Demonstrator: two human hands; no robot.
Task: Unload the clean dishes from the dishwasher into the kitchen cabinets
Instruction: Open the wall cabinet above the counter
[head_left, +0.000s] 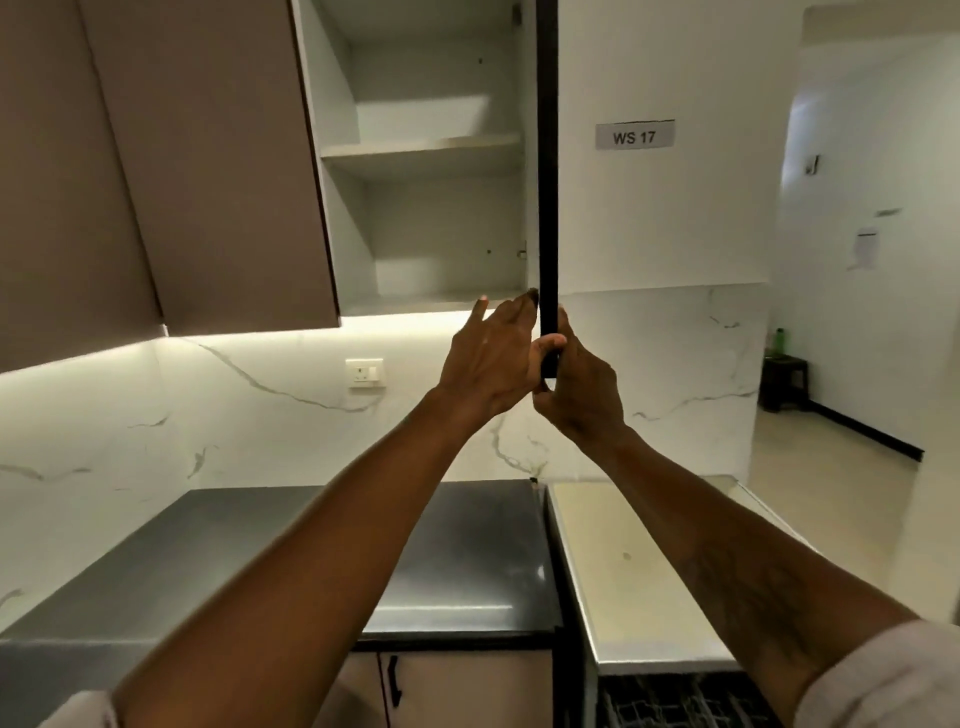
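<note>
1. Two bare hands work at one item: the dark, thin-edged cabinet door (548, 171), swung out edge-on toward the camera. Step in hand, by judgement: opening the cupboard, before any dish is lifted.
2. Right hand (582, 389): thumb and fingers (551, 343) pinch the door's bottom corner from the right side.
3. Left hand (493, 358): fingers loosely spread and extended, lying against the door's left face, fingertips by the lower lip of the cabinet. It holds nothing.
4. Pale open wall cabinet (332, 218): two bare shelves, no dishes inside.
5. Dishwasher's dark wire rack (675, 701): low right, below the white slab top (639, 582), well apart from both hands. Contents cannot be told.
6. Dark polished counter (457, 571): bare, under the arms.
7. Next move, by judgement: release the door once it stands fully open, then reach down to the rack; the door's lower corner sits near head height, so mind it.
</note>
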